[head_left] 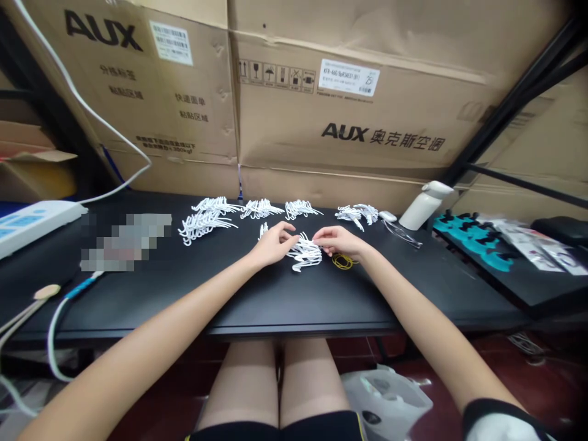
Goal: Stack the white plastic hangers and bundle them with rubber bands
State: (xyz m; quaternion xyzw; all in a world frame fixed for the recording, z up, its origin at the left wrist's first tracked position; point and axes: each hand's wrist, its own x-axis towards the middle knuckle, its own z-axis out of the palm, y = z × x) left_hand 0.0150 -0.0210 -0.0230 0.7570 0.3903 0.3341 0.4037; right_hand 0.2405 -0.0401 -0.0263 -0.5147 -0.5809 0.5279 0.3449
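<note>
A loose bunch of white hooks [304,252] lies on the black table between my hands. My left hand [274,244] rests at the bunch's left edge, fingers bent and thumb apart from the index finger. On the other side, my right hand [340,240] pinches at the end of a white hook, its fingertips close together. Yellow rubber bands [343,262] lie just under my right hand. Farther back are sorted groups of similar hooks: a large one [206,222] at left, two smaller ones [261,209] [301,209] in the middle, and another [356,214] at right.
A white bottle [423,207] stands at the back right beside glasses [400,233]. Teal items [473,242] and packets [533,245] lie on the right. On the left are a power strip [39,225] and cable [57,324]. Large cartons [294,141] wall the back.
</note>
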